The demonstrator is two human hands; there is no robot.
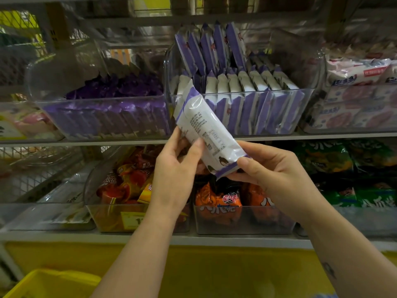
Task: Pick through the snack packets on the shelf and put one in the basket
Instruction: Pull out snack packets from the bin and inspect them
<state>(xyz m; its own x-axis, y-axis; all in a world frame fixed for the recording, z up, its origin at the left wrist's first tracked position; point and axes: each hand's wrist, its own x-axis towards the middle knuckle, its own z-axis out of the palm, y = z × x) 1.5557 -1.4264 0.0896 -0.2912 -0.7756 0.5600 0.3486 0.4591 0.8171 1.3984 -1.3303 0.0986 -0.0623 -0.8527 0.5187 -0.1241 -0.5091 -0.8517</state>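
Now: one packet (206, 130), white with purple ends, is off the shelf (86, 141) and in both hands. It is held in the air in front of the clear bin (309, 91) whose stock it matches. It tilts, top end up and left across the bin's front wall, bottom end down and right. Printed back faces the camera; the text is too small to read.

Left hand (174, 168): curled round the packet's middle, thumb across the front, fingers behind. Right hand (272, 175): pinching the bottom purple seam, thumb on top, fingers underneath. Neither is spread.

Bin holds many more packets (245, 80) of the same kind, standing on edge in rows, a few at the back riding higher.

Lower shelf (214, 238): orange bags (219, 201) right under the hands, green bags (343, 160) off to the right. No hand on either.

Basket (49, 282): yellow, only a corner in view at bottom left, well below and left of the hands. Nothing seen in that corner.

Progress, my reading: picking is under way, with one candidate out and being looked over, probably for its label. Left to do: decide to keep it or put it back, then bring it down and left to the basket and let go. The drop has not begun.
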